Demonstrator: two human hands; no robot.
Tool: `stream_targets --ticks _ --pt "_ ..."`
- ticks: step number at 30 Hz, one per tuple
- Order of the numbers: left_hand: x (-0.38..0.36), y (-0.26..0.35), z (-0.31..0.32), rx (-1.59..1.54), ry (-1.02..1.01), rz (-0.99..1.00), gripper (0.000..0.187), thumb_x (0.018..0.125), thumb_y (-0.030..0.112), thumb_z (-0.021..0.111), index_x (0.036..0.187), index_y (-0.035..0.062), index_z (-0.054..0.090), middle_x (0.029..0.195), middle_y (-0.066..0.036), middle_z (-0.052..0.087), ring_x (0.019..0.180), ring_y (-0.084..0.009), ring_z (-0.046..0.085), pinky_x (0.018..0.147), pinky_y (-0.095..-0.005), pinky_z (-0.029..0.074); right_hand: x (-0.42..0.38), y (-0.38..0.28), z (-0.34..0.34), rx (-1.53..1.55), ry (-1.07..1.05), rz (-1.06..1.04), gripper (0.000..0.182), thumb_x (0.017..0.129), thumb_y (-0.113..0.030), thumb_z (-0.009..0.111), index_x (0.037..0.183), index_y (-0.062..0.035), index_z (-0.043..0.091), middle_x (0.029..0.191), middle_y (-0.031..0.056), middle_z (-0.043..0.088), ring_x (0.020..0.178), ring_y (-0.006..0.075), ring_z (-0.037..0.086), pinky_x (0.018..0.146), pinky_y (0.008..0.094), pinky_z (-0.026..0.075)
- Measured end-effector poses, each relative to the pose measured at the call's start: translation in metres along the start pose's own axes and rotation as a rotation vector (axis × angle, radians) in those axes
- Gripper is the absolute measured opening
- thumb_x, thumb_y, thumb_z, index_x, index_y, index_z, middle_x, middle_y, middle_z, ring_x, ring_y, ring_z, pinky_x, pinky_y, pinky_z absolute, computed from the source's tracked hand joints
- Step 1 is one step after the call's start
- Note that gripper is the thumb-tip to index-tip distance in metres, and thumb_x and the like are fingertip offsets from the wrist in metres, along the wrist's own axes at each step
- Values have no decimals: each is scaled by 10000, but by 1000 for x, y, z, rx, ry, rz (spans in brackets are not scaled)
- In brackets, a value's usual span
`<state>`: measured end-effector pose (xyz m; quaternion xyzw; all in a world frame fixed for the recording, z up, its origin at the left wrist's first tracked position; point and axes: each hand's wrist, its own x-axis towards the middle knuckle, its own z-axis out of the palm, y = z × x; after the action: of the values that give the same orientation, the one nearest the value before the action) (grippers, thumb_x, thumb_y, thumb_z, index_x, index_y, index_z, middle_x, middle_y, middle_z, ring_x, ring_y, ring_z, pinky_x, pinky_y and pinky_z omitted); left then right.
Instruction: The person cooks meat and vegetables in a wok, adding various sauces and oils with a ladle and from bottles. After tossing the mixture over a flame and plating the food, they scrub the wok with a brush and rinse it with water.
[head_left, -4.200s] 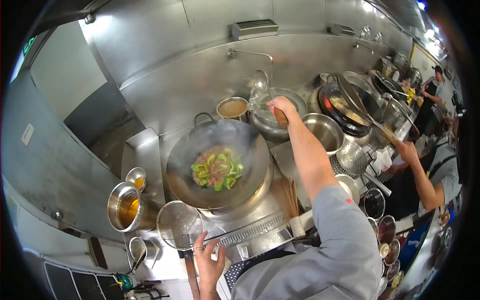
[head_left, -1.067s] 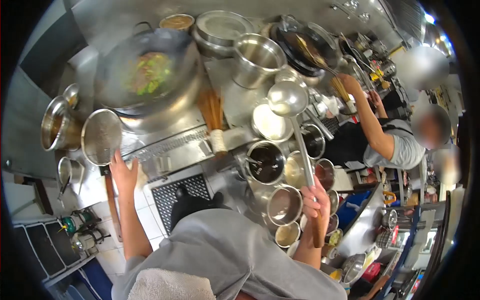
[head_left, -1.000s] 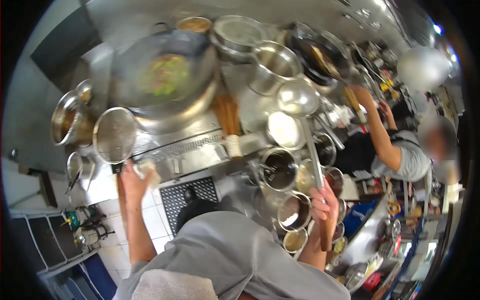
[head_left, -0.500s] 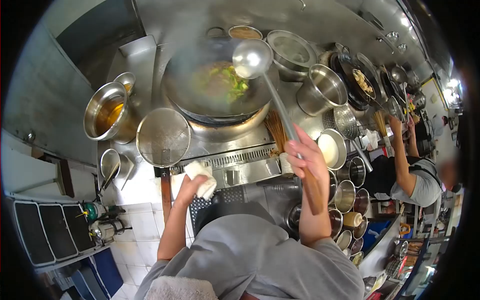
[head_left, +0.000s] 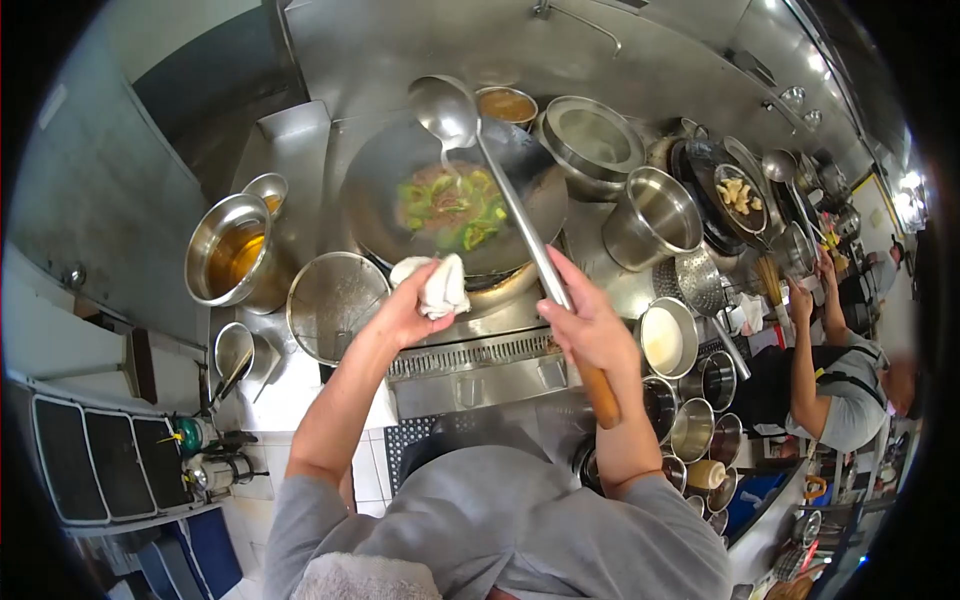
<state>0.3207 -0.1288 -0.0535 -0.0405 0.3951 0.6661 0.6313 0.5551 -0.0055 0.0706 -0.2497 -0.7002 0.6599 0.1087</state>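
Observation:
My right hand [head_left: 590, 330] is wrapped round the handle of a long steel ladle [head_left: 447, 110] with a wooden grip end. The ladle's bowl is tipped over the wok [head_left: 375, 215], and a thin pale stream runs down from it. In the wok lie chopped green vegetables [head_left: 482, 222] with brownish bits among them. My left hand [head_left: 405, 315] is closed on a folded white cloth [head_left: 440, 285], which is right at the wok's near rim.
Left of the wok stand a pot of amber liquid [head_left: 236, 258] and a round strainer [head_left: 335, 310]. On the right are a deep steel pot [head_left: 655, 220], a bowl of white liquid [head_left: 665, 338] and several small containers. A co-worker [head_left: 845, 390] stands at another wok [head_left: 700, 165].
My left hand has carried the cloth up and right to the wok's near rim. The ladle has moved left and tipped, with liquid now running out. Less steam shows.

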Motion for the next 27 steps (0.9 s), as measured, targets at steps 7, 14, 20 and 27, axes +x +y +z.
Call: stream_targets --ticks 7,14,20,27 --pt "57 -76 25 -246 93 286 127 933 179 436 981 142 548 911 -83 613 781 -230 608 642 -430 517 -2 12 -16 -103 -49 -52 697 901 -78 594 1499 -110 237 717 -1 500 477 72 436 405 254 383" --pt "-1 -48 51 -243 194 241 182 940 257 459 980 106 552 922 -85 643 819 -251 614 666 -425 518 -41 -8 -63 -524 -216 -19 724 909 -129 606 1514 -180 211 705 33 555 500 88 481 444 263 427" --pt "-9 -36 43 -141 174 138 258 949 332 455 1038 120 571 967 -75 637 840 -280 598 599 -384 492 -26 -4 -81 -942 -438 -97 723 860 -145 620 1473 -93 240 896 198 659 747 304 669 688 405 510" --pt "12 -126 0 -198 5 181 176 854 161 543 1023 111 547 964 -44 622 910 -187 612 739 -376 522 19 58 -43 -961 -66 -179 750 858 -171 629 1466 -27 216 954 300 617 839 440 617 753 476 484"
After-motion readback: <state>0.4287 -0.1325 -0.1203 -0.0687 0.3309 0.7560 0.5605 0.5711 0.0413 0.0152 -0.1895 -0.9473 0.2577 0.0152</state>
